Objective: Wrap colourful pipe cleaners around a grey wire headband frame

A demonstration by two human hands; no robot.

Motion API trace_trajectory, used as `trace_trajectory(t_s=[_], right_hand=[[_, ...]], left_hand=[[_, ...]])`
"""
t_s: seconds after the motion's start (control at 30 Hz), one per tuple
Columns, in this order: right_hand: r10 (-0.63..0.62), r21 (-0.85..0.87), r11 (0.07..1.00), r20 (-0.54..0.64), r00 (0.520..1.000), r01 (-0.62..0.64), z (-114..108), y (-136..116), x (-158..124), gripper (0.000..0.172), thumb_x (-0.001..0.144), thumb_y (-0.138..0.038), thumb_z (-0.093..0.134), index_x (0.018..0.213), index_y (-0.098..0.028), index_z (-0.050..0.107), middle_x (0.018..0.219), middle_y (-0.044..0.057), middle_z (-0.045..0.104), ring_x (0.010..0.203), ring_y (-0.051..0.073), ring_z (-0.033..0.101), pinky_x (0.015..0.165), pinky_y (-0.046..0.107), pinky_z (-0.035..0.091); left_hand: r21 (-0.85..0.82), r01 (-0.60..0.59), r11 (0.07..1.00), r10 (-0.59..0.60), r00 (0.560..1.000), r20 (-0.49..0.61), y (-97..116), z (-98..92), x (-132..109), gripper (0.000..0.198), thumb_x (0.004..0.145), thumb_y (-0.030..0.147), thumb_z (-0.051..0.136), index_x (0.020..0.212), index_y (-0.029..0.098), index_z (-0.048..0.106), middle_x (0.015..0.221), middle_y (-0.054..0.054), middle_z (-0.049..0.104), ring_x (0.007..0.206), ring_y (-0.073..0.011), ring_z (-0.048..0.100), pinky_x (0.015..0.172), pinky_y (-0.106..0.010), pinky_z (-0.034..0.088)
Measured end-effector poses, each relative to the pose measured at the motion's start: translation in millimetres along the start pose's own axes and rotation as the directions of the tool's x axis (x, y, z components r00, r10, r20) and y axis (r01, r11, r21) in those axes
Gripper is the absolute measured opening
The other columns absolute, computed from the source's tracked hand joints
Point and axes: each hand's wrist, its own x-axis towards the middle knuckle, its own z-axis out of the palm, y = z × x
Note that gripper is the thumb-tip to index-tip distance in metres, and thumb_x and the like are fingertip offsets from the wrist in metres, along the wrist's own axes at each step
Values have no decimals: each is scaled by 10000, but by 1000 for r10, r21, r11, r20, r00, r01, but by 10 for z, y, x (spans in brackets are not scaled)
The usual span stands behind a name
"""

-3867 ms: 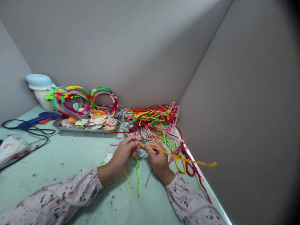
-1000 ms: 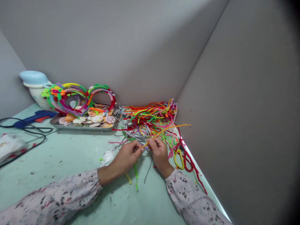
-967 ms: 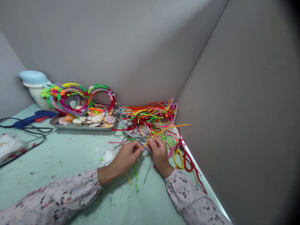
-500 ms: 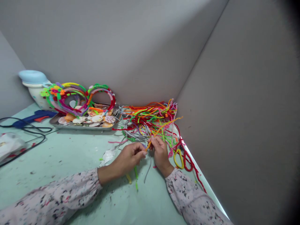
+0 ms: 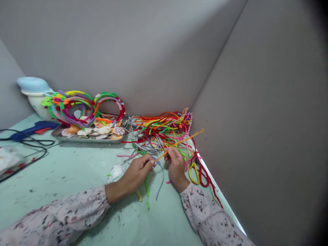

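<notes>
An orange pipe cleaner (image 5: 188, 137) runs between my hands, its free end pointing up to the right. My left hand (image 5: 140, 168) pinches its lower end, where a bit of purple and a grey wire (image 5: 161, 186) show at the fingertips. My right hand (image 5: 176, 164) has thumb and fingers closed around the orange strand farther along. Behind my hands lies a pile of coloured pipe cleaners (image 5: 164, 124) with coiled grey wire (image 5: 147, 147). Green pieces (image 5: 147, 191) lie below my left hand.
A metal tray (image 5: 87, 140) of shells stands at the back left, with decorated headbands (image 5: 74, 119) on it. Left of it are a blue glue gun (image 5: 28, 131), a black cord (image 5: 38, 155) and a blue-lidded container (image 5: 36, 97). Scissors (image 5: 194, 174) lie at the right edge.
My left hand has moved slightly left, away from my right hand. The orange pipe cleaner now looks straighter between them, and its free end reaches a little farther right.
</notes>
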Motion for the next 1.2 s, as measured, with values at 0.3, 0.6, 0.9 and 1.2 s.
trace_trajectory(t_s=[0.3,0.6,0.9,1.2], right_hand=[[-12,-36,999,-5,1000,11,19,-41,-8,304,858,-433,572,678,-187,563,584,-38,498,523,105,424,515,247,338],[-3,-97,995,33,999,6,12,-82,-23,293,864,-435,562,711,-188,596,588,-32,517,537,113,443,530,249,355],[63,34,997,7,998,-63,24,-11,-1,252,842,-420,579,742,-190,606,613,-24,537,537,113,447,517,240,344],[40,9,999,74,996,-41,17,-50,-13,252,843,-416,579,735,-191,614,599,-22,527,531,114,446,524,244,362]], left_hand=[[142,-67,988,76,996,-52,45,-9,-16,253,905,369,423,757,187,518,633,27,499,596,-139,452,557,-240,328],[189,-113,975,130,989,-76,23,-9,3,193,875,327,465,777,182,547,668,7,535,638,-149,463,596,-248,339],[-132,81,988,-71,995,77,1,32,48,289,845,455,501,739,188,478,548,60,430,470,-94,349,473,-225,268],[-322,175,931,-105,969,222,38,39,45,361,800,495,575,683,176,454,538,54,449,417,-57,360,408,-196,267]])
